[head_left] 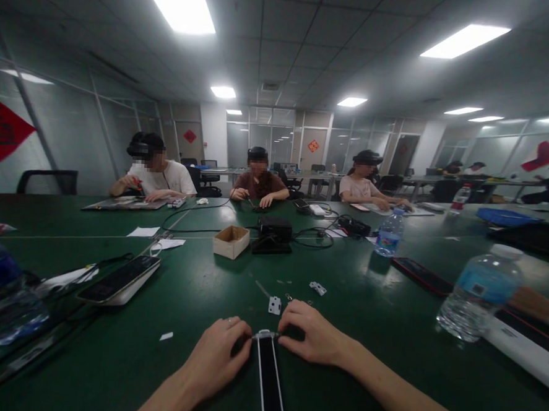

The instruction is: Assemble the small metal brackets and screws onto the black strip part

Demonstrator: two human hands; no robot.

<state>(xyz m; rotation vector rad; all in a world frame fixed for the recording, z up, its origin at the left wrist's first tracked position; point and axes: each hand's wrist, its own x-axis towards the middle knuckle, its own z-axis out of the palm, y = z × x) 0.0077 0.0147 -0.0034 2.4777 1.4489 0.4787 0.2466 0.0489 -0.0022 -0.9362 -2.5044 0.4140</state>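
Note:
A long, narrow device [270, 382] with a black face and a white frame lies on the green table [194, 293], its far end between my hands. My left hand [221, 351] is at the left side of that end, thumb and fingertips pinched together. On the right side my right hand [313, 335] pinches at the same end. Whatever small thing sits between the fingertips of either hand is too small to make out. Just beyond lies a white plate with holes [274, 305], and a second small white piece [317, 288] is farther right.
An open box [231, 242] stands beside a black device [274, 233]. Phones [118, 280] lie at the left. Water bottles [480, 292] stand at both sides. Cables cross the table. Several people [260, 183] sit across it.

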